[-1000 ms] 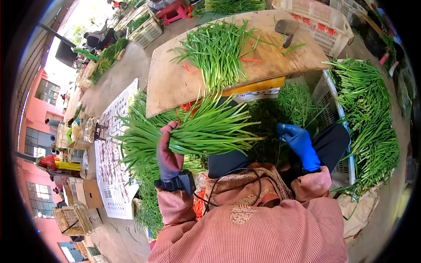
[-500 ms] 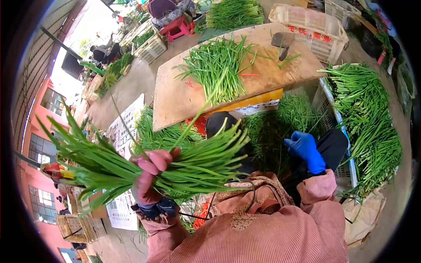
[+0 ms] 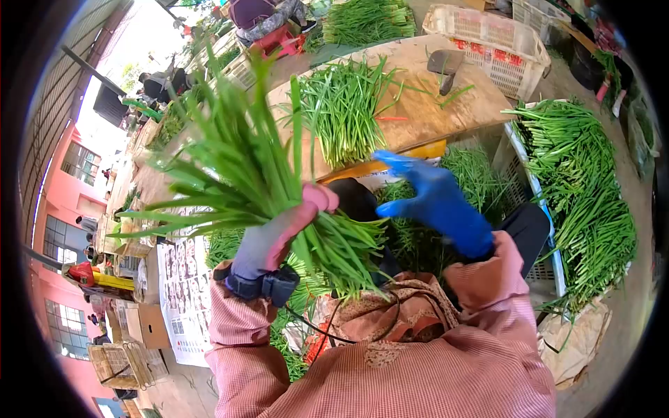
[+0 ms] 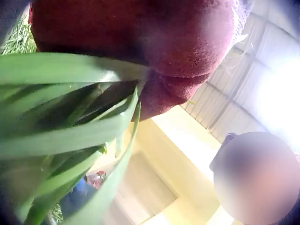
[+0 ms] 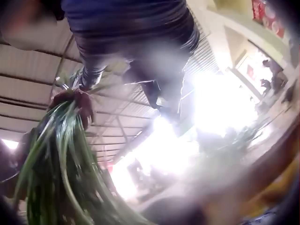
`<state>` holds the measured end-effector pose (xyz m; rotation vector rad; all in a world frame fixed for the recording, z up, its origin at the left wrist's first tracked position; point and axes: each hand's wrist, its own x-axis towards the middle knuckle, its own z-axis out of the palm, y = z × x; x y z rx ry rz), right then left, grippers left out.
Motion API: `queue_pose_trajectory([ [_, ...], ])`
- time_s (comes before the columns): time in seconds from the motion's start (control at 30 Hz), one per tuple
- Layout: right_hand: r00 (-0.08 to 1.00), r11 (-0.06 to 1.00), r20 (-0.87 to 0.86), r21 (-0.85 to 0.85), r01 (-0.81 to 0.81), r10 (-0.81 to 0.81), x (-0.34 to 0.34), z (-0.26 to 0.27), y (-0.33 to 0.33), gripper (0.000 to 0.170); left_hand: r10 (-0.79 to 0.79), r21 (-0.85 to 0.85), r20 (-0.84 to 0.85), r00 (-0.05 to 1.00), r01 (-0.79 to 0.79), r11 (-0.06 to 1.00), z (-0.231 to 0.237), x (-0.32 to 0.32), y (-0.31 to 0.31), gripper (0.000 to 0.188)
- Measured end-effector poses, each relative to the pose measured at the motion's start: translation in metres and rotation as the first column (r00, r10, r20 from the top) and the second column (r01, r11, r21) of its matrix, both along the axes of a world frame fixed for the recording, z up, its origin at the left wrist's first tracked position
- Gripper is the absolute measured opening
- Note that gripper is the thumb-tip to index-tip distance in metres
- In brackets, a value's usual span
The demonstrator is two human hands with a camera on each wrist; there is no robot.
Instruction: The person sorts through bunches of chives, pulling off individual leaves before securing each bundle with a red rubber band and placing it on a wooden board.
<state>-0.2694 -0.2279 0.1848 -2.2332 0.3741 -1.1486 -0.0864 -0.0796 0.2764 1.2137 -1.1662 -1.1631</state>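
My left hand (image 3: pixel 279 233), in a pink and grey glove, grips a bunch of garlic chives (image 3: pixel 244 160) around its middle. The leaves fan out up and to the left, while the stem ends (image 3: pixel 348 258) point down to the right over my lap. In the left wrist view, broad leaves (image 4: pixel 61 131) come out beside the dark red glove (image 4: pixel 140 42). My right hand (image 3: pixel 442 202), gloved in blue, is raised just right of the bunch, fingers spread and holding nothing. The right wrist view shows the blue glove (image 5: pixel 131 33) beside the hanging leaves (image 5: pixel 70 154).
Ahead is a wooden board (image 3: pixel 481 90) bearing a chive pile (image 3: pixel 348 104), a red strip (image 3: pixel 391 118) and a broad-bladed knife (image 3: pixel 446 63). A crate heaped with chives (image 3: pixel 578 202) stands at right. Another crate (image 3: pixel 495 49) sits behind the board. A printed sheet (image 3: pixel 185 299) lies left.
The left hand has swung the bunch from lying sideways to leaves up, stems down. My right hand has risen from beside the knee toward the bunch and spread its fingers.
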Motion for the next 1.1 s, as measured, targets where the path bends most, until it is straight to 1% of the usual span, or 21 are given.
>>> queue_pose_trajectory([
  [0.03, 0.994, 0.996, 0.057, -0.010, -0.094, 0.094, 0.018, 0.007, 0.007, 0.076, 0.116, -0.054, -0.001, 0.993, -0.116, 0.992, 0.001, -0.009, -0.003, 0.018],
  [0.1, 0.882, 0.809, 0.301, 0.367, -0.458, 0.363, 0.054, -0.002, 0.031, 0.083, 0.229, -0.040, -0.049, 0.972, -0.231, 0.972, 0.005, -0.019, -0.018, 0.019],
  [0.13, 0.948, 0.948, 0.231, 0.177, -0.263, 0.220, 0.057, 0.001, 0.039, 0.079, 0.224, -0.120, -0.019, 0.974, -0.224, 0.967, 0.003, -0.016, -0.031, 0.022],
  [0.17, 0.944, 0.945, 0.226, 0.168, -0.279, 0.239, 0.058, -0.002, 0.043, 0.079, 0.309, 0.027, -0.225, 0.924, -0.311, 0.950, 0.000, -0.022, -0.036, 0.024],
  [0.23, 0.992, 0.937, 0.013, 0.328, -0.125, 0.128, 0.053, -0.013, 0.040, 0.072, 0.286, -0.033, -0.163, 0.944, -0.295, 0.955, -0.015, -0.027, -0.060, 0.026],
  [0.3, 0.991, 0.954, -0.078, 0.290, -0.081, 0.108, 0.041, -0.020, 0.035, 0.066, 0.120, -0.058, -0.136, 0.983, -0.128, 0.990, -0.026, -0.035, -0.078, 0.028],
  [0.37, 0.956, 0.754, -0.289, 0.639, 0.154, 0.050, 0.023, -0.024, 0.028, 0.055, 0.045, -0.018, -0.165, 0.985, -0.049, 0.999, -0.029, -0.049, -0.092, 0.033],
  [0.4, 0.953, 0.764, -0.298, 0.627, 0.151, 0.057, 0.023, -0.034, 0.026, 0.055, -0.041, 0.034, -0.186, 0.982, 0.049, 0.998, -0.028, -0.053, -0.096, 0.038],
  [0.43, 0.991, 0.629, 0.115, 0.776, -0.044, -0.073, 0.028, -0.049, 0.023, 0.048, -0.034, 0.023, -0.192, 0.981, 0.039, 0.999, -0.028, -0.054, -0.097, 0.038],
  [0.47, 0.840, 0.505, 0.474, 0.810, -0.298, -0.265, 0.030, -0.061, 0.017, 0.043, -0.088, -0.056, -0.191, 0.978, 0.079, 0.995, -0.028, -0.055, -0.096, 0.044],
  [0.57, 0.875, 0.489, 0.322, 0.865, -0.116, -0.361, 0.006, -0.034, -0.006, 0.032, -0.196, -0.171, -0.322, 0.926, 0.147, 0.974, -0.054, -0.044, -0.090, 0.061],
  [0.63, 0.930, 0.517, 0.288, 0.845, -0.136, -0.227, -0.012, -0.003, -0.010, 0.030, -0.026, -0.127, -0.127, 0.992, 0.009, 0.992, -0.070, -0.021, -0.076, 0.060],
  [0.73, 0.864, 0.579, 0.424, 0.789, -0.204, -0.273, -0.011, 0.007, -0.014, 0.022, 0.042, -0.010, -0.238, 0.970, -0.045, 0.999, -0.108, 0.015, -0.067, 0.058],
  [0.77, 0.865, 0.576, 0.415, 0.794, -0.193, -0.281, -0.008, 0.007, -0.017, 0.022, 0.036, -0.004, -0.246, 0.969, -0.038, 0.999, -0.123, 0.017, -0.070, 0.058],
  [0.83, 0.922, 0.551, 0.343, 0.812, -0.193, -0.182, -0.003, 0.008, -0.024, 0.047, 0.046, 0.127, -0.337, 0.940, -0.004, 0.992, -0.154, 0.014, -0.078, 0.057],
  [0.9, 0.953, 0.510, 0.286, 0.837, -0.197, -0.102, 0.010, 0.014, -0.030, 0.042, -0.027, 0.107, -0.377, 0.926, 0.073, 0.992, -0.189, -0.003, -0.098, 0.060],
  [0.93, 0.951, 0.510, 0.295, 0.834, -0.209, -0.093, 0.019, 0.013, -0.037, 0.041, -0.308, -0.265, -0.488, 0.817, 0.197, 0.944, -0.196, -0.020, -0.107, 0.060],
  [0.97, 0.948, 0.512, 0.306, 0.829, -0.223, -0.082, 0.026, 0.007, -0.048, 0.039, -0.581, -0.612, -0.477, 0.660, 0.225, 0.758, -0.201, -0.030, -0.111, 0.061],
  [1.0, 0.950, 0.512, 0.299, 0.833, -0.210, -0.096, 0.030, -0.001, -0.062, 0.039, -0.137, 0.034, -0.908, 0.395, 0.397, 0.917, -0.203, -0.032, -0.108, 0.064],
  [1.03, 0.977, 0.506, 0.198, 0.853, -0.128, -0.085, 0.036, -0.011, -0.078, 0.040, -0.153, -0.110, -0.986, 0.059, 0.454, 0.884, -0.215, -0.037, -0.113, 0.064],
  [1.1, 0.993, 0.498, 0.097, 0.866, -0.048, -0.073, 0.041, -0.039, -0.098, 0.040, -0.206, -0.317, -0.933, -0.294, 0.405, 0.857, -0.232, -0.040, -0.114, 0.066],
])
